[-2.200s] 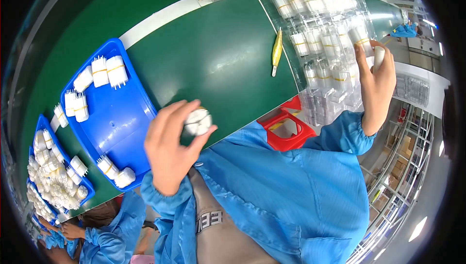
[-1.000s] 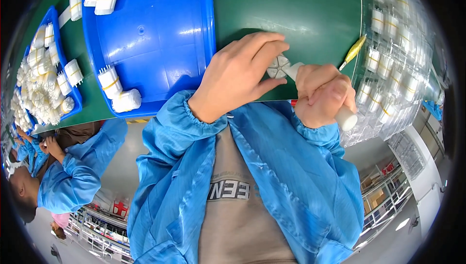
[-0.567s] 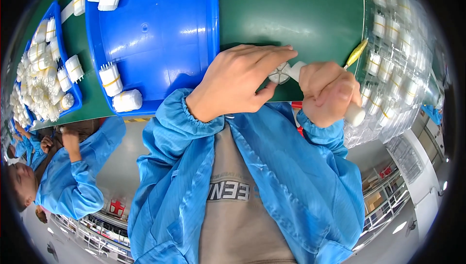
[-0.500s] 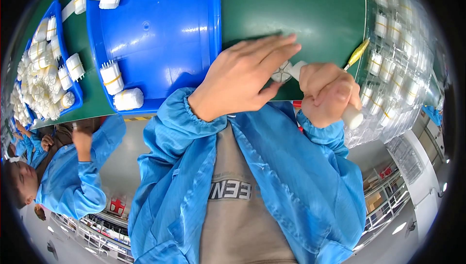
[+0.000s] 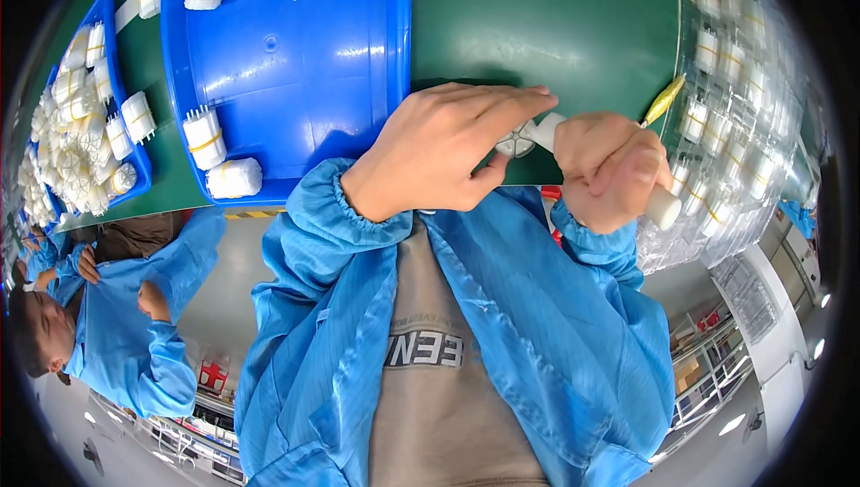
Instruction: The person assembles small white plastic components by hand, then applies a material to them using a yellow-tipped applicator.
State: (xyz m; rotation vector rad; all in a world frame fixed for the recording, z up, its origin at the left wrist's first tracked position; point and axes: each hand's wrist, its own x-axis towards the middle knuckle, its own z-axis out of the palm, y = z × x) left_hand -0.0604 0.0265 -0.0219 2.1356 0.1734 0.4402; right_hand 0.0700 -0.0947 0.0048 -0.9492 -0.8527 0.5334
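Note:
My left hand (image 5: 439,151) curls around a round bundle of white wedge-shaped parts (image 5: 514,141), whose end face points to the right; most of its length is hidden under the palm. My right hand (image 5: 609,169) is closed in a fist around a white rod-like tool (image 5: 664,208). One end of the tool sticks out below the fist. At the other side a white tip (image 5: 546,131) reaches the end face of the bundle and appears to touch it. Both hands are low over the near edge of the green table (image 5: 537,21).
A blue tray (image 5: 287,57) at left holds several banded white bundles (image 5: 205,139). Farther left, another blue tray (image 5: 141,169) is heaped with white parts (image 5: 81,146). A yellow-handled tool (image 5: 663,100) and plastic-wrapped bundles (image 5: 730,120) lie at right. A co-worker (image 5: 134,335) sits at left.
My left fingers have bent from nearly straight to curled over the bundle. The bundle and the tool's tip have shifted slightly. At left, the co-worker's arm has lowered.

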